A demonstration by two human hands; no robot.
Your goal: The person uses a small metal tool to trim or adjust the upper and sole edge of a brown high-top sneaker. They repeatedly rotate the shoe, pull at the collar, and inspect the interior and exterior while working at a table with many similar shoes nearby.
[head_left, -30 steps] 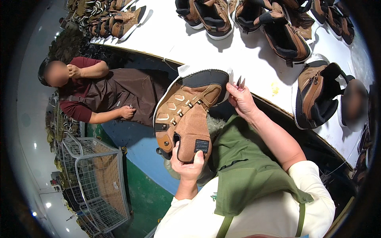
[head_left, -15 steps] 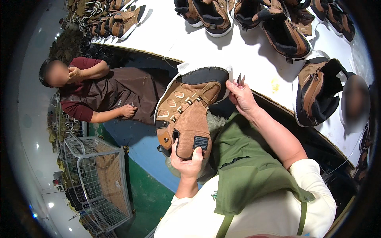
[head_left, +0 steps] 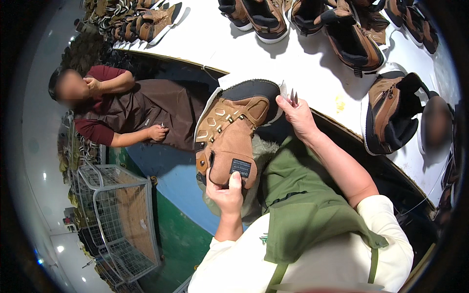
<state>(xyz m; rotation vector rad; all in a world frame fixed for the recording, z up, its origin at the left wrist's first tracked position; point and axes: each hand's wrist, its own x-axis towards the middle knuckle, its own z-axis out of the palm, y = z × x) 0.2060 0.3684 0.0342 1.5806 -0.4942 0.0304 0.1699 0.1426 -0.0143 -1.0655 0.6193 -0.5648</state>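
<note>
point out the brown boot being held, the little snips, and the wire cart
brown boot [head_left: 229, 134]: head view, on its tongue.
snips [head_left: 293, 96]: head view, on the blades.
wire cart [head_left: 128, 217]: head view, on its side mesh.

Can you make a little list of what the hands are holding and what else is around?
Left hand: grips the tongue end of a tan leather lace-up boot
Right hand: at the boot's black toe, holding small metal snips
Table: white worktable with more brown and black boots
Nearby: person in a brown apron, wire mesh basket
</note>
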